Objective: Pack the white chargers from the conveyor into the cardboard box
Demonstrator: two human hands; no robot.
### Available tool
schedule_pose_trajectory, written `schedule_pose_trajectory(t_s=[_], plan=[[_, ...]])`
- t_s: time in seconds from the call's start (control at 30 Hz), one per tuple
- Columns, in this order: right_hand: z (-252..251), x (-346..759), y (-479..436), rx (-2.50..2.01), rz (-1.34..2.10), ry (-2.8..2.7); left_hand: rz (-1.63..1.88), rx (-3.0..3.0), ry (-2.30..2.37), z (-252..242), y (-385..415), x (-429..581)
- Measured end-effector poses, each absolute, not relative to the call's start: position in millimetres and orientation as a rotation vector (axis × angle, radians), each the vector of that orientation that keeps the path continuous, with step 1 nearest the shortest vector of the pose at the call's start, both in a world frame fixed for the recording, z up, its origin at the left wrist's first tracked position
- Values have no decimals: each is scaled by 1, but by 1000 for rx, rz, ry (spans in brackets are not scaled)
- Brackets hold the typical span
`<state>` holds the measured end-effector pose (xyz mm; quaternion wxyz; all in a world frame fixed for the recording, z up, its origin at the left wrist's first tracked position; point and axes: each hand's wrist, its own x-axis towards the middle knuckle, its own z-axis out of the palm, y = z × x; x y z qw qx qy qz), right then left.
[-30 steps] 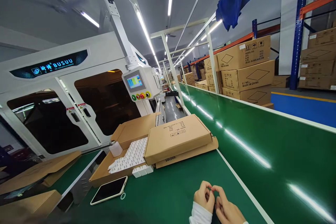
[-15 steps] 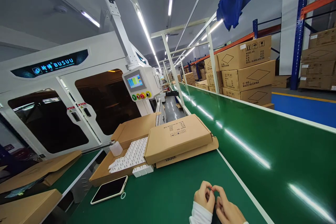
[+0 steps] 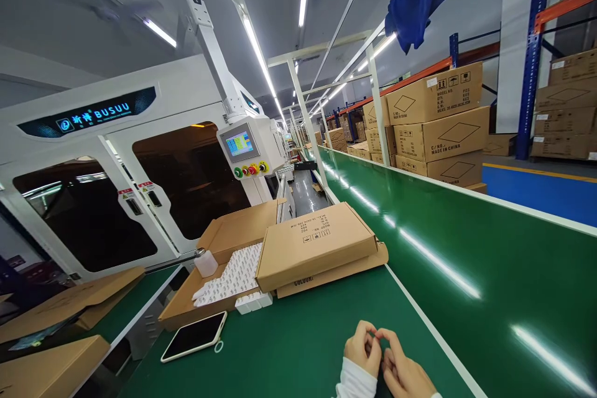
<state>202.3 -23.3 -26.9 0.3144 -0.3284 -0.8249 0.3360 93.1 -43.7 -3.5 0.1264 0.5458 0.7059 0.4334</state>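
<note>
Low in the head view, my left hand [image 3: 361, 348] and my right hand [image 3: 405, 372] meet over the green work surface [image 3: 298, 354]. Both have curled fingers, and the index fingertips touch or nearly touch. Whether anything small sits between the fingers is hidden. A white sleeve shows at my left wrist. Ahead of the hands lies a closed cardboard box [image 3: 317, 245] on a cardboard flap. An open carton [image 3: 186, 308] beside it holds rows of small white parts [image 3: 240, 270] and a white bottle [image 3: 206, 263]. Several joined white blocks [image 3: 254, 303] lie before it.
A phone [image 3: 194, 336] with a ring on its case lies at left. Along the right runs a green conveyor belt [image 3: 466, 242]. A white machine [image 3: 186, 99] with a control panel [image 3: 242, 146] stands behind, and stacked cartons [image 3: 438, 130] stand past the belt.
</note>
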Motion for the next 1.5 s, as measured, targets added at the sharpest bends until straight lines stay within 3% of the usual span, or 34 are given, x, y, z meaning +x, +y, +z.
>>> schedule_pose_trajectory(t_s=[1.5], plan=[[-20,205,-24,-864,959,-2207,1291,1621,2066,-7,-43,93]])
